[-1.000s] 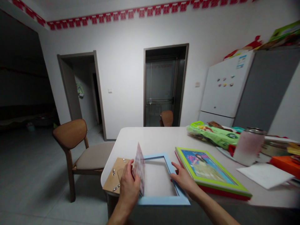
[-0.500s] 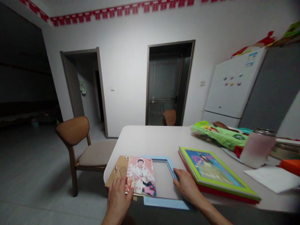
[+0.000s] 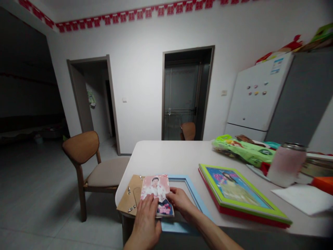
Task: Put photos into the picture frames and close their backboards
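Note:
A pink photo print (image 3: 156, 189) of a person lies face up over the left side of a light blue picture frame (image 3: 195, 196) at the near edge of the white table (image 3: 169, 156). My left hand (image 3: 147, 217) rests flat on the print's lower left. My right hand (image 3: 179, 201) grips the print's right edge, over the frame opening. A brown frame backing board (image 3: 130, 198) with metal clips lies under the print's left side, at the table corner.
A green picture frame (image 3: 241, 194) stacked on a red one lies to the right. Further right are a green snack bag (image 3: 241, 149), a pink jar (image 3: 286, 165) and white paper (image 3: 304, 198). A wooden chair (image 3: 88, 163) stands left of the table; a white fridge (image 3: 257, 97) behind.
The print went from standing on edge in my left hand to lying face up. My right hand left the frame's right rail and took the print's right edge.

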`<act>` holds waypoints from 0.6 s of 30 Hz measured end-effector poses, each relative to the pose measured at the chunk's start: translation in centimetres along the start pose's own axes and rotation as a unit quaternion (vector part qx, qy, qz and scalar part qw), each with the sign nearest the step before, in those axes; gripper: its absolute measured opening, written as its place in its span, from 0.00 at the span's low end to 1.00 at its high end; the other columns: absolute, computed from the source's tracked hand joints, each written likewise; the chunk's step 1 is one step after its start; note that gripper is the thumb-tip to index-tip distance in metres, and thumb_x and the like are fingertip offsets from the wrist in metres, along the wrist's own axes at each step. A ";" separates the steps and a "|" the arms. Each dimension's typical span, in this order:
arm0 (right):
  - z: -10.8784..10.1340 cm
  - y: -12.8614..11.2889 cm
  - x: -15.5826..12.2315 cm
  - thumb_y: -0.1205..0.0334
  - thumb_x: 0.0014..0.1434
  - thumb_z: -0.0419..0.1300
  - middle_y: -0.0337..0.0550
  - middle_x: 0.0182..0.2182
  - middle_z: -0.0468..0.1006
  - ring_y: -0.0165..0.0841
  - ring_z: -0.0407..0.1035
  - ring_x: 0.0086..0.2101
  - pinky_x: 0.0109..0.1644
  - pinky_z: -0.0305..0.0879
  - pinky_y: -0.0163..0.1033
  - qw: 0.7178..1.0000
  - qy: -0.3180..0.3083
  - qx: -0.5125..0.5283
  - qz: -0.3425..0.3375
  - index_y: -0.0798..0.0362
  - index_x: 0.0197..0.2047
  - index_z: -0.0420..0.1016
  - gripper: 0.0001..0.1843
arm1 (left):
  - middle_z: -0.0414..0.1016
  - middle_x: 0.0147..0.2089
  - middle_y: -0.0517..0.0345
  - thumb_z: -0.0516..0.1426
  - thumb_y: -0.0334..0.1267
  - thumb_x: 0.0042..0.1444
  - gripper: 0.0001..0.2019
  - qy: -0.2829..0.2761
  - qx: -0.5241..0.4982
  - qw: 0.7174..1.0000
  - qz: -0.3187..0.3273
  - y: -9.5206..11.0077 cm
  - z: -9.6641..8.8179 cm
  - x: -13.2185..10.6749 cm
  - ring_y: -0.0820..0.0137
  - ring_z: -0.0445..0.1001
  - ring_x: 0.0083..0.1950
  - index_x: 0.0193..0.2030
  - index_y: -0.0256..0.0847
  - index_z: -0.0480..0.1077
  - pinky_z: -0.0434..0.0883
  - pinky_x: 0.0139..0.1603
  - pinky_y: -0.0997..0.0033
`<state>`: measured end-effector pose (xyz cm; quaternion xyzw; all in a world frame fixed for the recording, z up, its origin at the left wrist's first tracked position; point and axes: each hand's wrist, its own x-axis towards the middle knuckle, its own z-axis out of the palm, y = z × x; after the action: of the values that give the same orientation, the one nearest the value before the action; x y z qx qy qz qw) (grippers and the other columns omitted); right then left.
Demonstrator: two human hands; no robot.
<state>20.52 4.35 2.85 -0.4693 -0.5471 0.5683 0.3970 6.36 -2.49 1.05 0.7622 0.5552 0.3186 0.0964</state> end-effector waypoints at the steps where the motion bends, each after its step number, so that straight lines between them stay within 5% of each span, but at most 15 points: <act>1: 0.4 -0.8 -0.2 0.67 0.42 0.51 0.35 0.16 0.68 0.23 0.59 0.16 0.18 0.53 0.27 1.000 0.001 0.019 -0.018 0.61 0.39 0.69 0.18 | 0.56 0.58 0.48 0.49 0.26 0.36 0.31 0.010 -0.015 1.000 0.005 0.2 0.1 0.4 0.60 0.51 0.59 0.54 0.36 0.59 0.48 0.59 0.55; 5: 1.0 -3.2 -1.3 0.55 0.48 0.52 0.40 0.25 0.72 0.24 0.63 0.20 0.22 0.59 0.29 0.994 0.017 0.079 -0.074 0.57 0.45 0.64 0.22 | 0.62 0.55 0.49 0.45 0.27 0.45 0.24 0.117 -0.156 0.981 0.002 1.4 -0.3 1.9 0.65 0.57 0.57 0.52 0.35 0.60 0.53 0.58 0.61; 8: 0.7 -3.0 -2.0 0.52 0.49 0.51 0.47 0.36 0.72 0.27 0.67 0.28 0.27 0.63 0.31 0.992 0.091 0.083 -0.026 0.56 0.47 0.62 0.25 | 0.69 0.48 0.48 0.45 0.35 0.52 0.18 0.185 -0.314 0.928 -0.082 3.1 -0.4 2.5 0.64 0.64 0.52 0.49 0.34 0.62 0.59 0.54 0.62; 13: -1.4 -1.5 -2.3 0.56 0.50 0.48 0.46 0.31 0.75 0.30 0.69 0.26 0.25 0.63 0.32 0.986 0.086 0.141 0.010 0.56 0.50 0.59 0.25 | 0.72 0.44 0.47 0.50 0.43 0.49 0.20 0.143 -0.536 0.818 -0.149 5.0 0.7 2.7 0.62 0.68 0.47 0.47 0.32 0.64 0.63 0.49 0.66; 16: -4.2 -1.5 -1.8 0.61 0.47 0.48 0.44 0.27 0.77 0.31 0.69 0.22 0.23 0.62 0.33 0.986 0.131 0.103 -0.019 0.57 0.52 0.58 0.26 | 0.67 0.49 0.45 0.53 0.44 0.45 0.24 0.129 -0.536 0.819 -0.161 4.6 0.9 2.6 0.62 0.64 0.51 0.48 0.32 0.62 0.61 0.51 0.67; 18: -6.4 -1.4 -1.3 0.65 0.46 0.48 0.43 0.24 0.77 0.31 0.69 0.21 0.22 0.61 0.33 0.987 0.153 0.034 -0.020 0.57 0.51 0.60 0.27 | 0.63 0.53 0.43 0.52 0.42 0.45 0.25 0.119 -0.479 0.852 -0.176 3.9 0.8 2.3 0.63 0.61 0.54 0.50 0.31 0.60 0.59 0.53 0.66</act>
<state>26.94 4.78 4.59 -0.5259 -0.4695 0.5000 0.5030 10.32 -1.60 3.23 0.4675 0.4660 0.6110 0.4370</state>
